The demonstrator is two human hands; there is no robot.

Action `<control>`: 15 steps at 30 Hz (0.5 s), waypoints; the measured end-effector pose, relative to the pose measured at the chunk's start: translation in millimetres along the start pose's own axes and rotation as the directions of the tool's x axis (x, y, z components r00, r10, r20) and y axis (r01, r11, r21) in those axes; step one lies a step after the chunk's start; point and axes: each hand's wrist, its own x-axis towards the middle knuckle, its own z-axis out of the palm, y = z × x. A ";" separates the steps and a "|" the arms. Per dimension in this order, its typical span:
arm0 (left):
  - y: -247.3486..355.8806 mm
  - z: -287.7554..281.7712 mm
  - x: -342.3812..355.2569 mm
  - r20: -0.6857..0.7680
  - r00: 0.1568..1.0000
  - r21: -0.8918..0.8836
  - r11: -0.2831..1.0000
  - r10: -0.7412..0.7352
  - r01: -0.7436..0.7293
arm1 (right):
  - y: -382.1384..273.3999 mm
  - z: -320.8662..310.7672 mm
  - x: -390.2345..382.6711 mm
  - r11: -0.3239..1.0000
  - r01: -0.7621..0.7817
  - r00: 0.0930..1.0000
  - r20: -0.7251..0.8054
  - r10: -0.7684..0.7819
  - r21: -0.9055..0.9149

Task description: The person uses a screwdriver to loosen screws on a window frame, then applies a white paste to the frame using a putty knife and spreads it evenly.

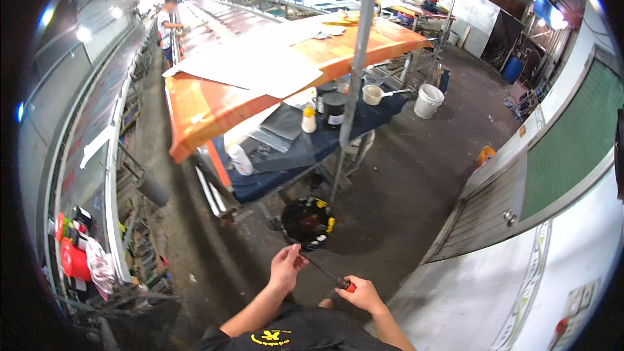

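My right hand (363, 294) grips the red and black handle of a thin tool (325, 273), a long dark shaft like a screwdriver. My left hand (286, 265) pinches the far tip of that shaft with its fingers. Both hands hover low over the dark concrete floor, just near a round black basin (307, 222) with yellow bits on its rim, which stands on the floor ahead of them.
An orange-topped table (214, 107) with white sheets (260, 58) stands ahead, above a dark shelf holding bottles (309, 119), a black can (335, 108) and a pot. A metal post (354, 71) rises beside it. White bucket (428, 101) right, framed panel (520, 201) nearer right, person (168, 26) far back.
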 end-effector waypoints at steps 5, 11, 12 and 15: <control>-21.4 127.6 24.1 0.131 0.968 -0.001 0.977 -0.212 0.214 | 42.8 -95.6 -5.7 0.976 -0.123 0.981 -0.127 0.147 0.178; -97.1 217.2 113.1 0.363 0.887 0.068 0.957 -0.286 0.280 | 115.7 -151.8 7.5 0.918 -0.134 0.930 -0.272 0.247 0.374; -103.4 243.6 120.1 0.357 0.868 0.128 0.939 -0.345 0.320 | 125.4 -167.4 10.0 0.848 -0.224 0.910 -0.209 0.359 0.481; -138.6 313.9 162.1 0.406 0.821 0.179 0.915 -0.403 0.360 | 145.3 -222.6 31.1 0.709 -0.255 0.874 -0.158 0.460 0.657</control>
